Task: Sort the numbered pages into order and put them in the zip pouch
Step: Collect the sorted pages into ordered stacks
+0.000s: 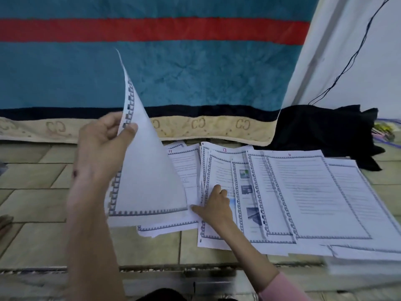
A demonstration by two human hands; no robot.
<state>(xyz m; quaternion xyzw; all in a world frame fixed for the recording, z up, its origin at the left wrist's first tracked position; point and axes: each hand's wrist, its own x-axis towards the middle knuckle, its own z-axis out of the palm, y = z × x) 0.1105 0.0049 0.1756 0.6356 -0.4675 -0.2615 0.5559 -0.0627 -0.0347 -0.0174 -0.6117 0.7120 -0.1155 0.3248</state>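
Observation:
Several printed pages with chequered borders lie spread on the tiled floor. My left hand pinches one page by its side edge and holds it lifted and curled, its top corner pointing up. Under it lies a page marked 11. My right hand rests on the page marked 13, fingers touching the paper, thumb stretched left toward the lifted sheet. To the right lie a page with pictures and a page marked 6. No zip pouch is in view.
A teal blanket with a red stripe and beige hem hangs along the back. A black cloth lies at the back right, below a white wall with a dark cable. Bare floor tiles show at the left.

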